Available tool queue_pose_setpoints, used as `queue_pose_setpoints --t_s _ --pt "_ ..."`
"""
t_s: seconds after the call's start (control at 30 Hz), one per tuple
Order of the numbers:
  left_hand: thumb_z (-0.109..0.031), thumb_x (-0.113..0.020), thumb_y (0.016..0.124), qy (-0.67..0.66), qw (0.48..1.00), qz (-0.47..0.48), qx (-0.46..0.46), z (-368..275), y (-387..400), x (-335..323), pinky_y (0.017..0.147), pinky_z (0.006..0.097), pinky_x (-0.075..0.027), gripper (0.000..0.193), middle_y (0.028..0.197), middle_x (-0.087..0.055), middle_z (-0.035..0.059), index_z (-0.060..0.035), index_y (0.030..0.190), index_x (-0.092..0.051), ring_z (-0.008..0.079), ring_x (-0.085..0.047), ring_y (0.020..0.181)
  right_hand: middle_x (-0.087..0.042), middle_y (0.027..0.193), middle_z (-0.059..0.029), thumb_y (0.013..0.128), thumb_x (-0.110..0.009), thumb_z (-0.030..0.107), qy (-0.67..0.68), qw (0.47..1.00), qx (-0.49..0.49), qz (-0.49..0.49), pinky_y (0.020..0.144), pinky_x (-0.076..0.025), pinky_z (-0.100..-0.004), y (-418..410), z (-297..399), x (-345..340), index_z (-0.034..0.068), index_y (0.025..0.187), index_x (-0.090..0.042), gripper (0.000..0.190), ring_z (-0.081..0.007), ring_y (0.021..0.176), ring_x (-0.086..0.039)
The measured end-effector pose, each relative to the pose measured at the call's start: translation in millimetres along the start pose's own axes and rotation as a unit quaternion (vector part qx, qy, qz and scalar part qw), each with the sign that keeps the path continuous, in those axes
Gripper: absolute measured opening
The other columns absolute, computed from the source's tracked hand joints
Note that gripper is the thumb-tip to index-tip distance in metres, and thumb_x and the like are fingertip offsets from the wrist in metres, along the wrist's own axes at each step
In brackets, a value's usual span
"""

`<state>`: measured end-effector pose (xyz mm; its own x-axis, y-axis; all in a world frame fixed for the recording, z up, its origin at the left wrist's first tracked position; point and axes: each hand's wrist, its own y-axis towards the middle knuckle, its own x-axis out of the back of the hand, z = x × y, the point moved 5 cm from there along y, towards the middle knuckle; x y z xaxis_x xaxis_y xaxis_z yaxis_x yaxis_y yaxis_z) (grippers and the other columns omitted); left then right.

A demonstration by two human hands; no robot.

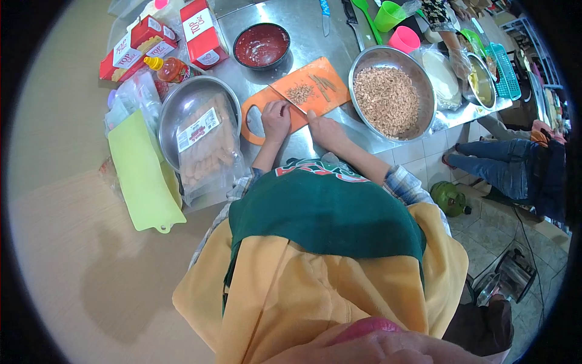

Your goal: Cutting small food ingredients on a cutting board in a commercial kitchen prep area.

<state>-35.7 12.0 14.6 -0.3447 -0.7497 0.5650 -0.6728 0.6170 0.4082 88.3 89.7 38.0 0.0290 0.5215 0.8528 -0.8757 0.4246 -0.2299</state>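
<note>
My right hand (pixel 326 131) holds a knife (pixel 294 105), its thin blade lying across an orange plastic cutting board (pixel 332 68). My left hand (pixel 276 120) rests at the board's near edge, beside the blade, with curled fingers; whether they pinch anything is hidden. Beyond the blade is a small heap of finely diced light-brown food (pixel 300 93). Several uncut strips (pixel 323 86) of what looks like the same food lie to its right. A steel bowl (pixel 429 116) on the right holds plenty of pinkish diced pieces (pixel 386 100).
On the left, a packet of sausages (pixel 207 150) lies over a steel bowl (pixel 166 102), near a green cutting mat (pixel 141 177), sauce bottle (pixel 170 69) and red cartons (pixel 203 34). Behind are a dark bowl (pixel 262 45) and knives (pixel 352 20). A co-worker's gloved hand (pixel 460 63) is at right.
</note>
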Motion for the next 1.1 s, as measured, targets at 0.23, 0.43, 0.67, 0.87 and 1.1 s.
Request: queue_pose_setpoints --t_s 0.23,0.43,0.67,0.87,1.1 --pt "-0.004 -0.061 0.071 0.011 1.000 -0.003 -0.007 -1 -1 1 0.067 0.0360 -0.046 0.004 0.078 -0.061 0.0103 -0.0032 0.075 -0.060 0.0267 -0.057 0.074 -0.059 0.068 -0.0247 0.075 -0.044 0.002 0.011 1.000 -0.002 0.000 0.058 -0.048 -0.0472 -7 3 3 -0.002 0.088 -0.040 0.014 -0.0389 0.067 -0.061" --pt "-0.004 -0.060 0.072 -0.006 1.000 0.003 0.012 3 -1 0 0.067 0.0359 -0.046 0.004 0.077 -0.060 0.0106 -0.0032 0.077 -0.059 0.0268 -0.057 0.074 -0.059 0.074 -0.0249 0.076 -0.043 0.002 0.023 0.999 -0.016 0.038 0.063 -0.048 -0.0473 0 -5 -2 -0.001 0.089 -0.040 0.014 -0.0391 0.073 -0.061" --pt "-0.006 -0.058 0.073 0.053 0.998 0.033 0.012 -8 4 -5 0.067 0.0361 -0.046 0.006 0.078 -0.059 0.0105 -0.0043 0.079 -0.060 0.0266 -0.055 0.073 -0.059 0.072 -0.0251 0.078 -0.040 0.005 0.053 0.997 -0.051 -0.014 0.062 -0.047 -0.0488 -6 -17 5 -0.001 0.089 -0.039 0.013 -0.0400 0.070 -0.060" --pt "-0.010 -0.061 0.071 0.051 0.985 0.061 -0.152 -60 28 -33 0.081 0.0388 -0.040 0.020 0.090 -0.058 0.0110 -0.0050 0.090 -0.058 0.0286 -0.051 0.093 -0.058 0.069 -0.0252 0.080 -0.039 0.006 0.089 0.985 -0.080 -0.126 0.059 -0.045 -0.0515 -31 -34 31 0.000 0.090 -0.037 0.012 -0.0426 0.067 -0.058" --pt "-0.021 -0.058 0.074 0.196 0.921 0.220 -0.254 -79 37 -75 0.100 0.0560 -0.019 0.037 0.119 -0.054 0.0054 -0.0115 0.110 -0.059 0.0321 -0.037 0.119 -0.060 0.067 -0.0196 0.079 -0.041 0.008 0.078 0.981 -0.093 -0.149 0.055 -0.046 -0.0478 -50 -41 32 0.001 0.108 -0.040 0.030 -0.0370 0.062 -0.059"
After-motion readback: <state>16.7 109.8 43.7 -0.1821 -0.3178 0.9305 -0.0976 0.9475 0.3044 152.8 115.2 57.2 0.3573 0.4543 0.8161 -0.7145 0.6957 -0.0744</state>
